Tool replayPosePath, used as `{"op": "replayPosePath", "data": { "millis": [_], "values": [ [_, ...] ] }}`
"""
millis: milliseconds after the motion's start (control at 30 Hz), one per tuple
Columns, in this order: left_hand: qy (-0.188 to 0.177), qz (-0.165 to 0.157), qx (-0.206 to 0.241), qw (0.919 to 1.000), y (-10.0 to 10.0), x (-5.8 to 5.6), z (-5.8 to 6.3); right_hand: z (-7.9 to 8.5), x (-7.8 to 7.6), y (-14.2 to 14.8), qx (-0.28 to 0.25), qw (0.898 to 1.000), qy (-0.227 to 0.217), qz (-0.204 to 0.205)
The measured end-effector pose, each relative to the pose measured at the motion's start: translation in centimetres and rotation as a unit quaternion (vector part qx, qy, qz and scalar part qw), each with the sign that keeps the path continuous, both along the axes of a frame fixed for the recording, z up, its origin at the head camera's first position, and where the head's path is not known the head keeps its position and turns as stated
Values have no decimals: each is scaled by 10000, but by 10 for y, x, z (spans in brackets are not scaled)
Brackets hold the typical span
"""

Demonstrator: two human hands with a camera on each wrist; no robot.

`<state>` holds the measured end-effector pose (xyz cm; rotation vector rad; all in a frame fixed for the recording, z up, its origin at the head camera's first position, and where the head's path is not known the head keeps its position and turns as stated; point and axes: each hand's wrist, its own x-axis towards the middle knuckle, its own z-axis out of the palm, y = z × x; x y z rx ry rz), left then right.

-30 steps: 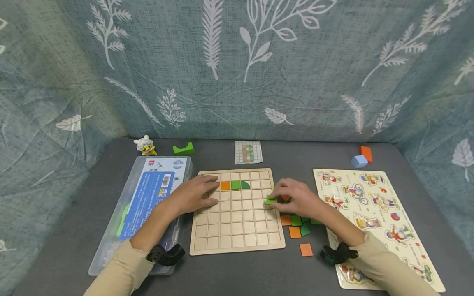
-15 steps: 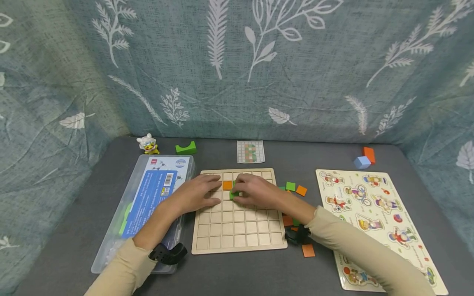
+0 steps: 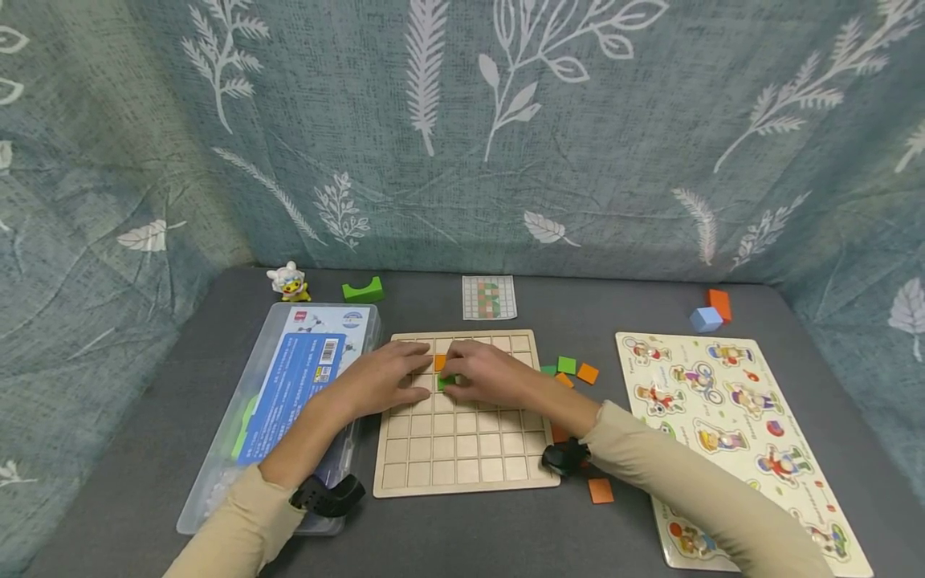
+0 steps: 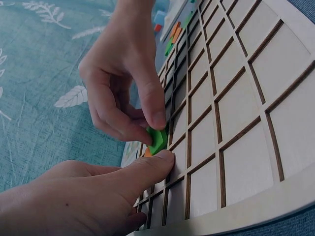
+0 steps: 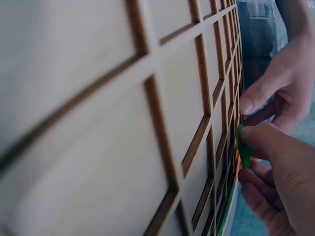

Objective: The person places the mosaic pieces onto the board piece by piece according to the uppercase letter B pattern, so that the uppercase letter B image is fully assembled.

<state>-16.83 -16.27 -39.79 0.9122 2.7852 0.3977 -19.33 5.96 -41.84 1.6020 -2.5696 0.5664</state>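
Observation:
My right hand (image 3: 491, 373) pinches a green square tile (image 3: 444, 384) between thumb and fingers, low over the wooden grid board (image 3: 466, 487). In the left wrist view the tile (image 4: 157, 140) looks tilted against the grid lines. Just behind it an orange tile (image 3: 439, 363) sits in a cell, partly covered by my fingers. My left hand (image 3: 376, 377) rests at the board's left edge, fingers and thumb spread and holding nothing. Its thumb lies close beside the green tile in the left wrist view. The back row's other tiles are hidden by my right hand in the head view.
Loose green (image 3: 567, 365) and orange tiles (image 3: 588, 373) lie right of the board, some under my right forearm. A patterned card (image 3: 489, 298) lies behind it. A plastic case (image 3: 289, 385) stands left, a picture puzzle board (image 3: 730, 437) right.
My right hand has carried the green tile leftward from the loose tiles, across the board, to just in front of the orange tile. My left hand has stayed at the board's left edge.

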Motion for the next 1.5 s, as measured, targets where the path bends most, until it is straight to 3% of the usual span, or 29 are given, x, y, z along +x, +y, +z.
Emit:
{"op": "replayPosePath", "data": {
  "millis": [500, 733, 833, 967, 1167, 1300, 1400, 1500],
  "values": [
    [-45, 7, -59, 10000, -1, 2, 1, 4, 1, -11, 369, 9992, 125, 65],
    [-38, 46, 1, 10000, -2, 2, 0, 13, 9, 7, 454, 9982, 372, -85],
    [-34, 37, -2, 10000, 0, 1, -1, 19, 18, 35, 176, 9987, 280, -394],
    [-23, 46, -37, 10000, 1, 0, 0, 19, 28, 89, -376, 9926, 39, -1153],
    [-75, 72, -96, 9999, -1, 0, 1, -2, 30, 154, -1038, 9589, -1004, -2442],
    [-71, 43, -43, 10000, -1, 0, 2, -19, 26, 173, -1084, 9398, -1200, -3011],
    [-52, -2, -21, 10000, -1, 1, 1, -28, 25, 179, -1033, 9391, -997, -3123],
    [-106, 51, -36, 9999, -1, 1, 1, -32, 24, 180, -915, 9472, -724, -2987]
  ]
}}
